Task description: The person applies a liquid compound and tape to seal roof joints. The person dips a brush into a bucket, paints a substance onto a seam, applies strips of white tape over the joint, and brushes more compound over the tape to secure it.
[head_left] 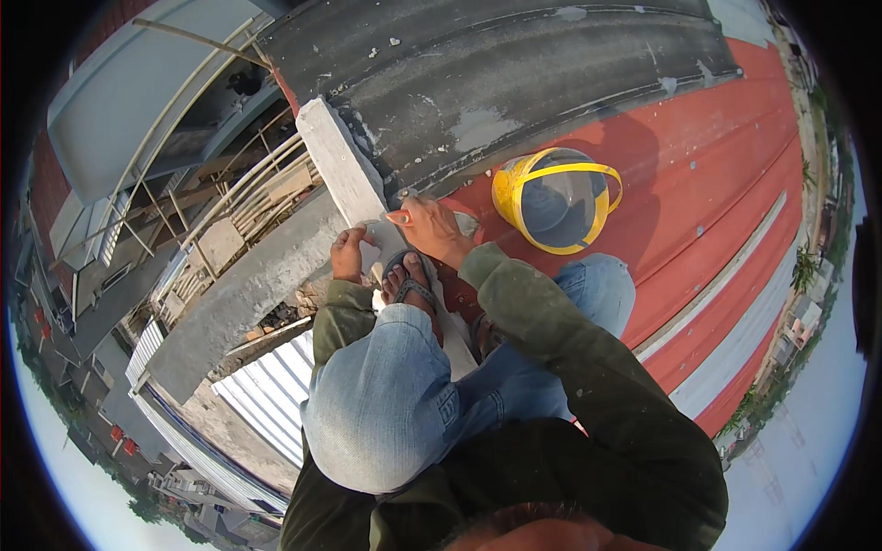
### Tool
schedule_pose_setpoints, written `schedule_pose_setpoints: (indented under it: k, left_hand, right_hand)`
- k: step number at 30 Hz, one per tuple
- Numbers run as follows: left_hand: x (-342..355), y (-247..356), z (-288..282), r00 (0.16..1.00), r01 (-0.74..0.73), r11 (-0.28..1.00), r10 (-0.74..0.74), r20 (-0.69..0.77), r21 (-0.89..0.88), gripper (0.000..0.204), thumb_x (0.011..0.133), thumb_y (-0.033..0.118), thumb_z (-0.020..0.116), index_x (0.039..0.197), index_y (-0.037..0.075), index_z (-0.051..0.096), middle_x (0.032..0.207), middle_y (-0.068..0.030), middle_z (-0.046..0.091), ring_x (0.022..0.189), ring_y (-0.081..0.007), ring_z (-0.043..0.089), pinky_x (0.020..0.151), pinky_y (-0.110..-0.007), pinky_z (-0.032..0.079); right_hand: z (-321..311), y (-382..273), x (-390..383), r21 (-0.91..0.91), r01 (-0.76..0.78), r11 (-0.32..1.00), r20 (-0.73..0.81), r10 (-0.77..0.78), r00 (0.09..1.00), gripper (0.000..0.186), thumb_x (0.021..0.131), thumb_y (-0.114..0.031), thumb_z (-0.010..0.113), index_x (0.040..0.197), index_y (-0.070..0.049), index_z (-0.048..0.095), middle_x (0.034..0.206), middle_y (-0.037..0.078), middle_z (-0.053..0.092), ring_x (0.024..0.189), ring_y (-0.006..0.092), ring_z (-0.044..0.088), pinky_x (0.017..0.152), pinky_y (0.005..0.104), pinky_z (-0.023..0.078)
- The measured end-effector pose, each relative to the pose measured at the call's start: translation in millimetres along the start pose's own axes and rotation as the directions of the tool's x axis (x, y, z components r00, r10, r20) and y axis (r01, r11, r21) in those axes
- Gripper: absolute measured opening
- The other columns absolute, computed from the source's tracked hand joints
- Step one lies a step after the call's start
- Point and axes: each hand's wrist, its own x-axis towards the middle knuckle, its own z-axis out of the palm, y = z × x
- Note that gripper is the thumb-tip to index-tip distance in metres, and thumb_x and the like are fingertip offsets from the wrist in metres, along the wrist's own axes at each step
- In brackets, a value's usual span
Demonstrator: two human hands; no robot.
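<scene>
My right hand (435, 230) is closed round a trowel with an orange handle (400, 218); the handle's end sticks out on the left of the fist, and a grey part shows on its right. My left hand (347, 254) is beside the narrow concrete ledge (342, 158), fingers bent and slightly apart, with no object visible in it. Between the hands, the ledge carries a smooth grey patch of mortar (386, 241). My sandalled foot (409, 280) is just below this patch. A yellow bucket (558, 200) with grey contents stands to the right of my right hand.
Red corrugated roofing (707, 174) slopes away on the right, and dark, mortar-spotted sheeting (514, 78) lies ahead. Left of the ledge is a drop, with bamboo scaffolding (266, 197), a rough concrete slab (248, 285) and white corrugated sheets (276, 386) lower down.
</scene>
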Motion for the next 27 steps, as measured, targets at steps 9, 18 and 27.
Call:
schedule_pose_setpoints:
  k: [9, 18, 27]
  left_hand:
    - [-10.4, 19.1, -15.7, 0.948, -0.184, 0.772, 0.303, -0.099, 0.608, 0.041, 0.077, 0.034, 0.073, 0.1, 0.002, 0.061, 0.077, -0.0115, 0.063, 0.077, -0.0224, 0.06, 0.072, -0.034, 0.047]
    - [10.1, -4.1, -19.4, 0.823, -0.156, 0.487, 0.545, -0.159, 0.859, 0.081, 0.071, 0.052, 0.074, 0.131, 0.005, 0.046, 0.115, -0.0291, 0.055, 0.108, -0.0431, 0.054, 0.092, -0.046, 0.044]
    - [11.1, -17.0, 5.9, 0.888, -0.104, 0.506, 0.434, -0.149, 0.856, 0.089, 0.071, 0.048, 0.074, 0.141, 0.007, 0.037, 0.115, -0.0309, 0.054, 0.107, -0.0438, 0.054, 0.092, -0.047, 0.044]
  right_hand:
    - [-232.4, -53.7, -66.3, 0.536, 0.179, 0.825, -0.448, 0.098, 0.889, 0.024, 0.079, -0.018, 0.078, 0.07, -0.001, 0.063, 0.068, 0.003, 0.063, 0.063, 0.0085, 0.058, 0.057, 0.0227, 0.046]
    - [-253.5, 16.4, -91.9, 0.407, -0.228, 0.885, -0.331, 0.375, 0.866, 0.022, 0.08, -0.018, 0.076, 0.083, 0.001, 0.066, 0.071, 0.002, 0.063, 0.065, 0.0074, 0.056, 0.059, 0.022, 0.045]
    - [-220.6, 89.0, -62.4, -0.102, -0.342, 0.934, -0.224, 0.313, 0.923, 0.029, 0.077, -0.023, 0.075, 0.089, 0.001, 0.066, 0.076, 0.016, 0.066, 0.072, 0.0306, 0.064, 0.068, 0.0392, 0.049]
